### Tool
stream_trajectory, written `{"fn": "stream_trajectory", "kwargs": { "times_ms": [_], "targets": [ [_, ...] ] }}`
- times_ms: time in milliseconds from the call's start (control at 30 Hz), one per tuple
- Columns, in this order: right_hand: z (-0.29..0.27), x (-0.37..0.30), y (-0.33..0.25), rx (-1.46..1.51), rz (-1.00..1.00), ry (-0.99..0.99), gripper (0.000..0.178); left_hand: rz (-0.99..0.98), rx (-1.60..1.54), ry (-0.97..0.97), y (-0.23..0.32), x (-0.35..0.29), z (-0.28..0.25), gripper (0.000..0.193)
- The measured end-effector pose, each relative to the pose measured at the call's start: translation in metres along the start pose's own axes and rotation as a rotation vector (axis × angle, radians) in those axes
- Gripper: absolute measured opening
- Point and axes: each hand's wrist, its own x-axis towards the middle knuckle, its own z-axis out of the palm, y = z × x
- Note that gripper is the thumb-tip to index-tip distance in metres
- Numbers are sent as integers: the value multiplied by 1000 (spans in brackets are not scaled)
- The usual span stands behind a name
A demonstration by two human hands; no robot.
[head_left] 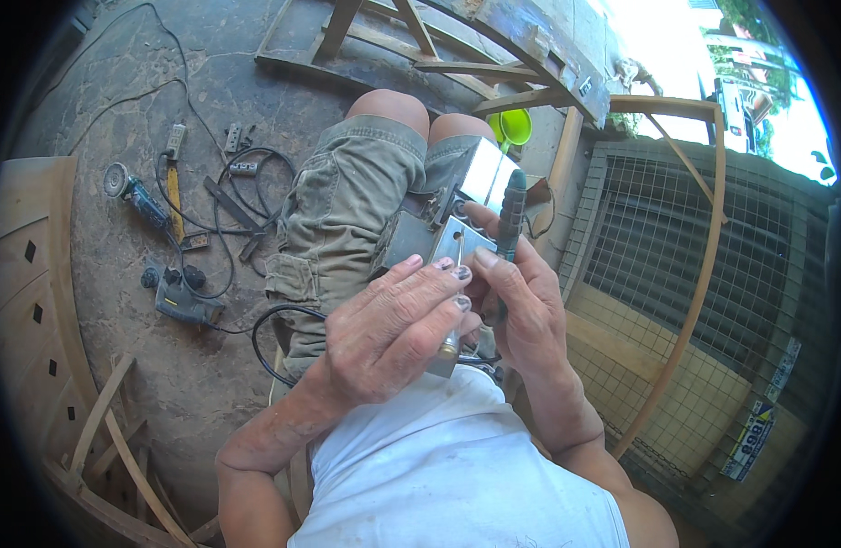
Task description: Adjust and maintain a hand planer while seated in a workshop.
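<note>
A boxy metal device [449, 237] with a silver plate and a small round hole lies across my lap, over olive shorts [347, 196]. My right hand [530, 297] grips a tool with a dark green ribbed handle [512, 215], which stands upright between thumb and fingers. Over the plate's near end, my left hand [393, 324] has its fingers bent close together. A thin metal shaft [462, 248] shows just past its fingertips, beside the hole. What the left fingers pinch is mostly hidden, though a brass-coloured end [450, 345] shows below them.
On the floor to the left lie an angle grinder [137, 194], a grey power tool [188, 301], socket strips [176, 142] and tangled cords. Wooden frames [521, 73] stand ahead, near a green plastic dipper [512, 126]. A wire-mesh panel [685, 247] is at right, a carved wooden panel [32, 274] at left.
</note>
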Motion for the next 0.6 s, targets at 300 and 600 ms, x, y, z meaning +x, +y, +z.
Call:
{"fn": "stream_trajectory", "kwargs": {
  "times_ms": [300,600],
  "targets": [
    [-34,-2,-20,-488,-82,172,49,-147,-192,173,-50,-30,4,36],
    [-37,-11,-15,-577,-47,185,46,-65,-155,147,-52,-34,11,42]
  ]
}}
